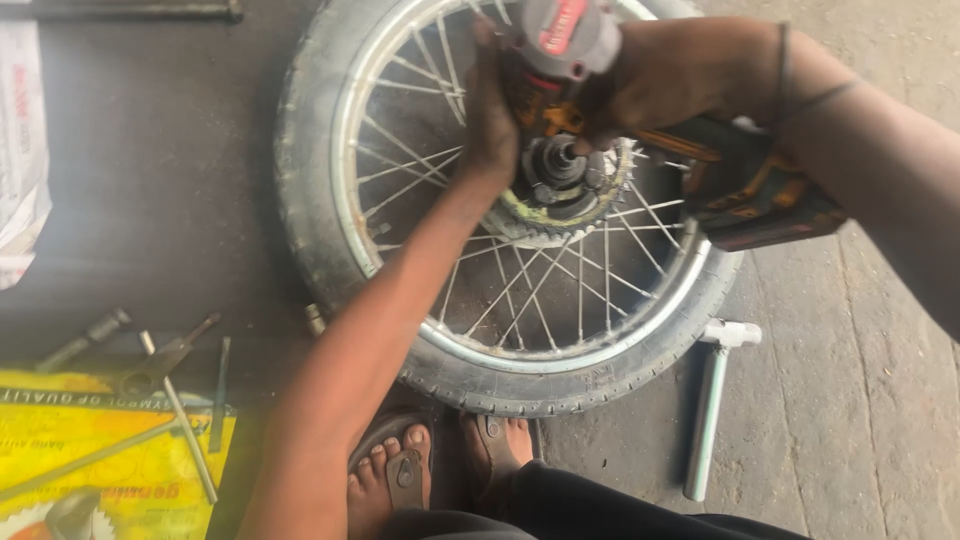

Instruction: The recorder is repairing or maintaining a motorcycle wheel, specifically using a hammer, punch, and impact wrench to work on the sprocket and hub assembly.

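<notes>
A spoked motorcycle wheel with a black tyre [300,190] lies flat on the ground, its toothed sprocket [560,225] and hub facing up. My right hand [680,75] grips a cordless impact wrench [570,40] with a grey and red head, an orange and black body and a battery at the right. Its socket points down onto the hub centre [558,160]. My left hand [488,120] reaches across the spokes and holds the front of the tool beside the hub.
My two feet in sandals [440,460] stand at the tyre's near edge. A white T-shaped wrench [712,400] lies on the concrete at the right. Several metal rods and hand tools [175,390] lie on a yellow sheet [90,450] at the lower left.
</notes>
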